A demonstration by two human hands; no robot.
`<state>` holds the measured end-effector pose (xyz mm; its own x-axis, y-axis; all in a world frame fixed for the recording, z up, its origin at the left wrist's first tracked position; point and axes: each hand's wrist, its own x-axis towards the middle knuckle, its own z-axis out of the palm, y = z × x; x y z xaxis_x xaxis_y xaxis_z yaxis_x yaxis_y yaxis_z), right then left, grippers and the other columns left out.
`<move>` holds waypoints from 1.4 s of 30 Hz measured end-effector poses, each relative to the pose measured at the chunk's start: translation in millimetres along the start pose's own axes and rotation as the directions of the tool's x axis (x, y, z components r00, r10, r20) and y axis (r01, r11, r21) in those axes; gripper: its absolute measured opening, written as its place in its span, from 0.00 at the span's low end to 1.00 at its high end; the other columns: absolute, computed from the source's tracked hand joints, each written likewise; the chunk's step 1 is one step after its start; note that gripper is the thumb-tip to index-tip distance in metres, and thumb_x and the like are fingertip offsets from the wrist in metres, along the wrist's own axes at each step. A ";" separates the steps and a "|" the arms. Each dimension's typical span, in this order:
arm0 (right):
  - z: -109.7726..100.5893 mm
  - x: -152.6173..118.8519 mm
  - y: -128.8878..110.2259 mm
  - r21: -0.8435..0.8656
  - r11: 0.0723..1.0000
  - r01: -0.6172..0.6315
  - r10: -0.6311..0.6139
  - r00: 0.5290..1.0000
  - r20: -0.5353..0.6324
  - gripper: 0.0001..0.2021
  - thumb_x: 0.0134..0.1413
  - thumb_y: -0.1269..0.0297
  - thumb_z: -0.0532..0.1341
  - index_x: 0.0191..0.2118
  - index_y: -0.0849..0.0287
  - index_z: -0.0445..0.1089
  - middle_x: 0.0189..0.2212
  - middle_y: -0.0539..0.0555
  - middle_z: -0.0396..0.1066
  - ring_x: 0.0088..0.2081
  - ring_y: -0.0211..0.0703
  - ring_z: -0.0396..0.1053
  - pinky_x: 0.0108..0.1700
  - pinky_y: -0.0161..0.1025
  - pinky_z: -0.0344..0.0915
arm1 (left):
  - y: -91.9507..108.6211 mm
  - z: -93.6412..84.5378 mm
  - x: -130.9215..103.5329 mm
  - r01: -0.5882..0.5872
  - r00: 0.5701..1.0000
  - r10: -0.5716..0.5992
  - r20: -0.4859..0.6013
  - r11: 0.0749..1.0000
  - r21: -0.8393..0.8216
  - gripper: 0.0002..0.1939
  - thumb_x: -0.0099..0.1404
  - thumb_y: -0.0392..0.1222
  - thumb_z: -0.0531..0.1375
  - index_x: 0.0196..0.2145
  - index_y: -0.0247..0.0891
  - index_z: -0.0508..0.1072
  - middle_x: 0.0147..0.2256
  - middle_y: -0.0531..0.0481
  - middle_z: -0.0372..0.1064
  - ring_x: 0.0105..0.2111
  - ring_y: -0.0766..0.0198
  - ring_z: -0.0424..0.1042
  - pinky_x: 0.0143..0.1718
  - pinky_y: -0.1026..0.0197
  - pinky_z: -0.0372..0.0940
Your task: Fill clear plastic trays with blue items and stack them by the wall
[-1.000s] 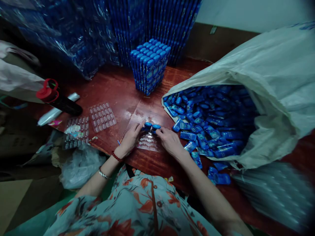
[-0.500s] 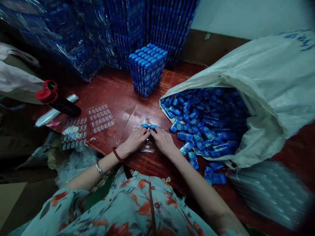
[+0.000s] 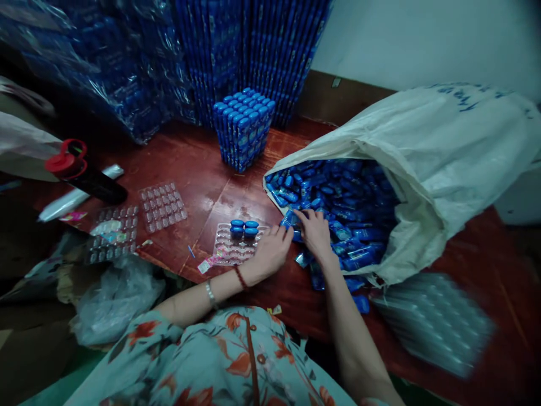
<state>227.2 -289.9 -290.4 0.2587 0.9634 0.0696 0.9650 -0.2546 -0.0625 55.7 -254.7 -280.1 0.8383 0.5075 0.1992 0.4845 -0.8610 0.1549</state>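
A clear plastic tray [image 3: 228, 245] lies in front of me with several blue containers [image 3: 244, 227] standing in its back cavities. To its right, my left hand [image 3: 273, 248] reaches over the tray's right side, fingertips at a blue container [image 3: 288, 219] by the sack's mouth. My right hand [image 3: 315, 231] is bent over the same spot, its fingers closed around something small that they partly hide. Many loose blue containers [image 3: 355, 197] spill from the white sack [image 3: 422, 129] on the right.
A block of upright blue containers [image 3: 245, 129] stands behind the tray, before tall blue stacks [image 3: 211, 62]. At left are a black bottle with red lid [image 3: 93, 180] and clear trays [image 3: 163, 206]. Stacked clear trays [image 3: 439, 321] lie at lower right.
Both hands have moved right from the tray to the containers at the sack's mouth. Blue containers now show uncovered in the tray. The whole view has shifted slightly.
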 end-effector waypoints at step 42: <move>-32.0 -27.3 -118.8 0.105 0.875 0.472 -0.483 0.859 0.167 0.12 0.58 0.77 0.50 0.43 0.60 0.66 0.37 0.59 0.69 0.40 0.47 0.66 0.42 0.41 0.63 | -103.5 -1.0 -110.4 -0.087 0.981 0.049 -0.189 0.977 -0.195 0.13 0.69 0.34 0.47 0.48 0.34 0.65 0.40 0.42 0.68 0.40 0.63 0.68 0.39 0.62 0.67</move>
<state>106.9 -288.6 -252.9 -0.2511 0.9649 -0.0765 0.9624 0.2404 -0.1266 -87.2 -221.5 -317.1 0.7988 0.4615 0.3858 0.3518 -0.8787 0.3228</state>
